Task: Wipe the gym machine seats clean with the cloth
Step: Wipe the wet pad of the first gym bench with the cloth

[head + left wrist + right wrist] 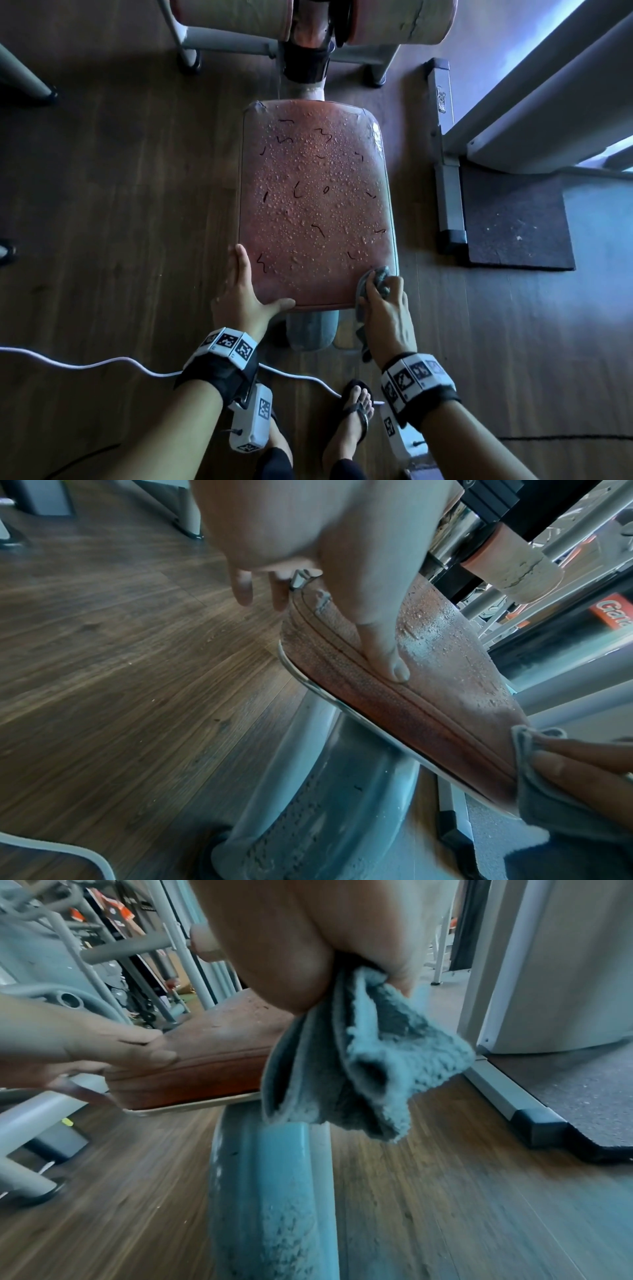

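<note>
Head view: the red seat [317, 205] is covered in water beads and dark squiggly marks, so basically nothing looks wiped yet. The left hand [245, 291] lies with straight fingers along the seat's left edge and the thumb across the near-left corner, probably to steady the pad. The right hand [385, 308] has a grey cloth [375, 284] bunched in curled fingers at the near-right corner, looks like the starting spot.

Left wrist view: the thumb [387, 653] presses on the seam of the near edge, other fingers hanging off the side.

Right wrist view: the cloth [369, 1069] dangles from the fist beside the seat's corner, over the grey support post [270, 1191]. No containers anywhere.
</note>
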